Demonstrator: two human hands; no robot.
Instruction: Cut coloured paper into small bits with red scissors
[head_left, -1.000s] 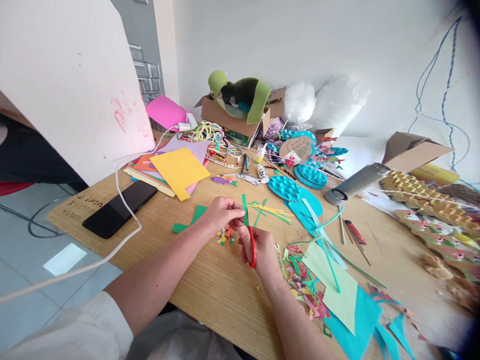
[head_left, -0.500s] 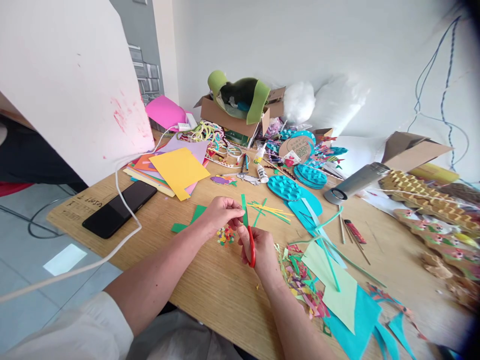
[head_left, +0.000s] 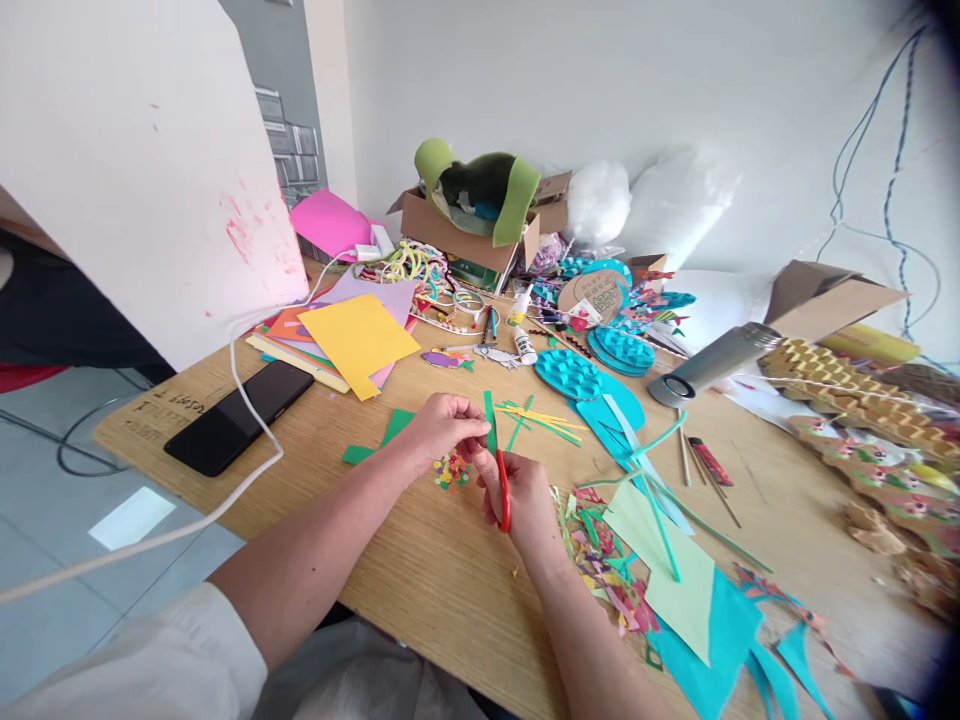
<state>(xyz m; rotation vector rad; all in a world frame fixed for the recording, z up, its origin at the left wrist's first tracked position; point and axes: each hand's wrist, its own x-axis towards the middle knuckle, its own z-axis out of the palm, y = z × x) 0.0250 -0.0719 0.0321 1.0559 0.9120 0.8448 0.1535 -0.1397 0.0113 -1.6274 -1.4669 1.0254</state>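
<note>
A narrow green paper strip point(head_left: 490, 410) stands up between the two hands, above the surface point(head_left: 420, 590). It looks nearly weightless and limp, likely to crease or tear if squeezed, so a light pinch by its lower edge seems the best hold. The left hand point(head_left: 452, 425) pinches it, thumb and fingertips together; the right hand's fingers are wrapped round the smooth red handle of the scissors point(head_left: 504, 490), whose blades are mostly hidden. Tiny multicoloured paper dots point(head_left: 451, 472) lie just beneath the left hand, flat green paper point(head_left: 397, 424) beside it. Beyond are thin, straight yellow and green slivers point(head_left: 551, 424); rightward, curled, tangled paper scraps point(head_left: 611, 570) and a smooth metal flask point(head_left: 716, 365).
</note>
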